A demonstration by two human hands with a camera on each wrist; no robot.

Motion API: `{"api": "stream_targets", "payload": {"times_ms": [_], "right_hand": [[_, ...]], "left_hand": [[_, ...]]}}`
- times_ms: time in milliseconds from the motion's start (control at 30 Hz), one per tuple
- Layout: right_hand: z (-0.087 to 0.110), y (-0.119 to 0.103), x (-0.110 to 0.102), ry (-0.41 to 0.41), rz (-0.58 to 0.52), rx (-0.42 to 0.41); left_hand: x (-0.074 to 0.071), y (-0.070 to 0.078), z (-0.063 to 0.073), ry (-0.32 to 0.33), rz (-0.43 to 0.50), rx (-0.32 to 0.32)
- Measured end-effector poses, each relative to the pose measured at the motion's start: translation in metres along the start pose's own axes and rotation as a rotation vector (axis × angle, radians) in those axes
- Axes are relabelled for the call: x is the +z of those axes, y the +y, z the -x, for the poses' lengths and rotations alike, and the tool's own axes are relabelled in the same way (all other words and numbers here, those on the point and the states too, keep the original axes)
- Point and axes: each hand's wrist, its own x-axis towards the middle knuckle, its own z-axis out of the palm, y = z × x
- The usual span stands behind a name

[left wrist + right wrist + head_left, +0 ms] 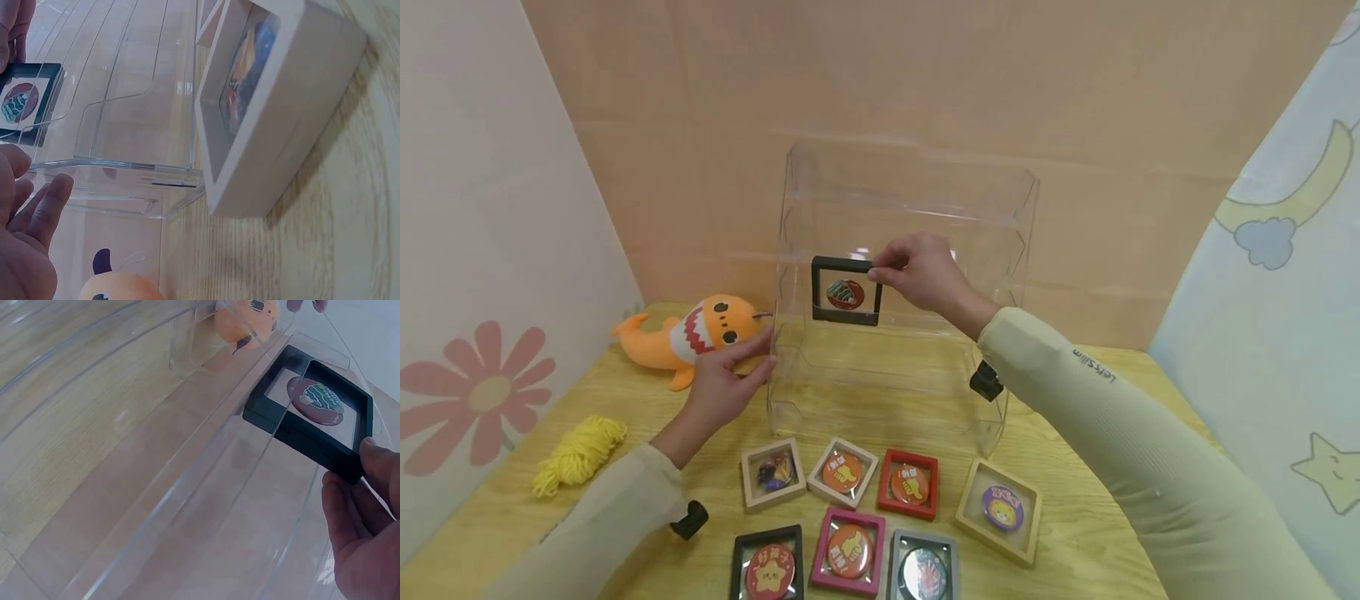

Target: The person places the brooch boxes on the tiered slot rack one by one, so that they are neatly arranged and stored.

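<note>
A clear plastic tiered display rack (902, 379) stands on the table. My right hand (925, 271) pinches the upper right corner of a black square display frame (846, 318), which has a round red badge with a green-and-white design inside. This frame is upright at the rack's middle level, left of centre; whether it touches the shelf I cannot tell. In the right wrist view, the thumb of the right hand (369, 531) lies on the frame's front and the fingers behind. At the rack's left side edge, my left hand (722, 392) holds the panel between thumb and fingers.
Several framed badges lie before the rack, including a red frame (908, 512), a pink frame (848, 583) and a wooden frame (1030, 533). An orange shark plush (658, 346) sits behind the left hand. Yellow yarn (580, 450) lies at the left. A curtain-like backdrop (925, 75) hangs behind.
</note>
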Motion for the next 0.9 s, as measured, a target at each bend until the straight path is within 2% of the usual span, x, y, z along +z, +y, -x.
{"api": "stream_targets", "payload": {"times_ms": [267,500,700,900], "right_hand": [[-0.004,-0.007,0.0,-0.012,0.04,-0.143],[-0.009,-0.022,0.01,-0.056,0.006,-0.107],[-0.012,-0.032,0.015,-0.075,-0.027,-0.064],[-0.012,-0.032,0.019,-0.072,-0.045,-0.061]], "left_hand": [[0.001,-0.001,-0.004,-0.003,0.024,-0.005],[-0.005,0.0,0.0,0.0,-0.015,-0.03],[-0.011,0.0,0.004,0.001,0.013,-0.039],[-0.011,0.0,0.005,0.003,0.023,-0.037]]}}
